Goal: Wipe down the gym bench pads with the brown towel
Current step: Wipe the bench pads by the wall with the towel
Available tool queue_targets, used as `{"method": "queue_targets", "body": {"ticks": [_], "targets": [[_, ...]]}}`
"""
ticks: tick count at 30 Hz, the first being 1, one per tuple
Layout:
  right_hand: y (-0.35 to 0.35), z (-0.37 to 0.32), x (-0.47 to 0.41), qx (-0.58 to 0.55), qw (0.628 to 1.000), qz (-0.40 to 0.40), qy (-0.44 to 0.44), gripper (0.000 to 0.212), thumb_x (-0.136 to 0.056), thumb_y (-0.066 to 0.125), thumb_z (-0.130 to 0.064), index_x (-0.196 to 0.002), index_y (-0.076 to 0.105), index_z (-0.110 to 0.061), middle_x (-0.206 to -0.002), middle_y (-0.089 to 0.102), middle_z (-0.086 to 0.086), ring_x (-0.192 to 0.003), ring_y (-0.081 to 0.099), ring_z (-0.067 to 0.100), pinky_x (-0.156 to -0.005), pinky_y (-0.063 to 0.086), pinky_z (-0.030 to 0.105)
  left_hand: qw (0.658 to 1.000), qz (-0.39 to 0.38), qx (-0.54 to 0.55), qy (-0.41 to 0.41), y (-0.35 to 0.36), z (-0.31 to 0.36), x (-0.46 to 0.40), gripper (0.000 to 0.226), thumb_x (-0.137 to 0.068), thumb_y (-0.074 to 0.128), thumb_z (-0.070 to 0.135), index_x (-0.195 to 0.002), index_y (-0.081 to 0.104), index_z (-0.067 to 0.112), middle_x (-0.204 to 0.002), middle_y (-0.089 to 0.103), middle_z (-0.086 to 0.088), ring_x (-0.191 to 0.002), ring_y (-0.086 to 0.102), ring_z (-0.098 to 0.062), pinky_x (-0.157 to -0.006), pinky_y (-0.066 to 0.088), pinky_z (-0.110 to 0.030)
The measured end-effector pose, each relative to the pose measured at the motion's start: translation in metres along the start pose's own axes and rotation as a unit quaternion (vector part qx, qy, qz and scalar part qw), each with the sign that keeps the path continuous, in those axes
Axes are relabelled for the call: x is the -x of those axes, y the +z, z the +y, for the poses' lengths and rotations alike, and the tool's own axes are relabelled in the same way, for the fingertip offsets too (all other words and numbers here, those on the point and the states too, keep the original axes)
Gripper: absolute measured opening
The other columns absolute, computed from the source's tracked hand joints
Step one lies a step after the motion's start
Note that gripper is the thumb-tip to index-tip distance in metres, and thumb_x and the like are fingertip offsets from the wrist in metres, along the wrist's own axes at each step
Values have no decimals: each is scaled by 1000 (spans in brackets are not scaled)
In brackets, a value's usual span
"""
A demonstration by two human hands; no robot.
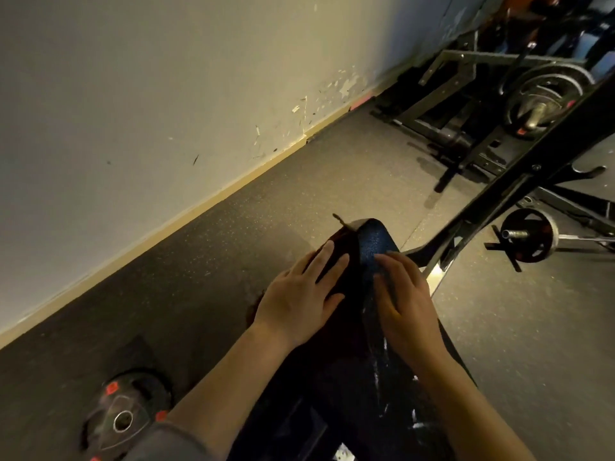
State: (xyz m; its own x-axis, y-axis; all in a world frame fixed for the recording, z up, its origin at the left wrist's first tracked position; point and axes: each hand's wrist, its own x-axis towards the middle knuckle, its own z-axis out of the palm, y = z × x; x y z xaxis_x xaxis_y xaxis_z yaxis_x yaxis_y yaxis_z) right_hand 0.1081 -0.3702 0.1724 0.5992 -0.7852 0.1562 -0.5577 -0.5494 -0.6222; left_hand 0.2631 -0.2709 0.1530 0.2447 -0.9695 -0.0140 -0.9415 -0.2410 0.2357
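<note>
A dark, cracked bench pad [374,241] runs away from me in the lower middle of the view, its far end catching bluish light. A dark brown towel [342,257] lies over the pad's left side near that end. My left hand [299,294] lies flat on the towel with straight fingers. My right hand [404,294] rests flat on the bare pad just to the right, fingers extended. White scuffs mark the pad below my right wrist.
A black weight plate [124,415] with red marks lies on the floor at lower left. A rack frame [519,181] slants across the right, with loaded bars [539,98] and a plate [527,236] behind it. A scuffed wall [166,94] borders the left.
</note>
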Motion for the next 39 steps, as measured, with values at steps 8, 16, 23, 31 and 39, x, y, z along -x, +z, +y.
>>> {"method": "queue_targets", "body": {"ticks": [8, 16, 23, 31, 39], "targets": [[42, -26, -13, 76, 970, -94, -209, 44, -102, 36, -37, -136, 57, -19, -147, 49, 4, -142, 33, 22, -115, 30, 49, 964, 247, 86, -50, 39, 8, 63, 42, -100, 46, 38, -137, 48, 18, -144, 52, -11, -125, 55, -33, -96, 53, -48], [38, 7, -38, 247, 890, -57, -379, 44, -108, 19, -43, -143, 39, -24, -145, 48, 4, -142, 30, 24, -120, 8, 54, 921, 309, 151, -180, 42, 22, 62, 40, -100, 44, 38, -135, 52, 20, -129, 63, -8, -119, 59, -26, -94, 53, -51], [24, 36, -82, 292, 879, -19, -376, 38, -107, 26, -37, -135, 46, -22, -140, 47, 14, -138, 34, 36, -117, 9, 65, 974, 179, -23, -137, 22, 26, 13, 54, -102, 28, 36, -141, 51, 7, -128, 63, -18, -103, 68, -36, -79, 59, -47], [2, 41, -97, 318, 897, -37, -304, 42, -105, 26, -42, -134, 47, -22, -141, 47, 19, -136, 35, 37, -110, 24, 71, 982, 119, -60, -136, 15, 37, -35, 60, -93, 63, 37, -142, 49, 6, -128, 61, -22, -104, 67, -39, -78, 58, -45], [21, -31, -73, 164, 917, -174, -319, 46, -103, 32, -42, -127, 62, -15, -130, 60, 7, -122, 54, 24, -103, 45, 46, 932, 304, 122, -155, 16, 25, 53, 35, -96, 47, 40, -122, 58, 19, -122, 62, -4, -111, 59, -24, -89, 49, -39]]}}
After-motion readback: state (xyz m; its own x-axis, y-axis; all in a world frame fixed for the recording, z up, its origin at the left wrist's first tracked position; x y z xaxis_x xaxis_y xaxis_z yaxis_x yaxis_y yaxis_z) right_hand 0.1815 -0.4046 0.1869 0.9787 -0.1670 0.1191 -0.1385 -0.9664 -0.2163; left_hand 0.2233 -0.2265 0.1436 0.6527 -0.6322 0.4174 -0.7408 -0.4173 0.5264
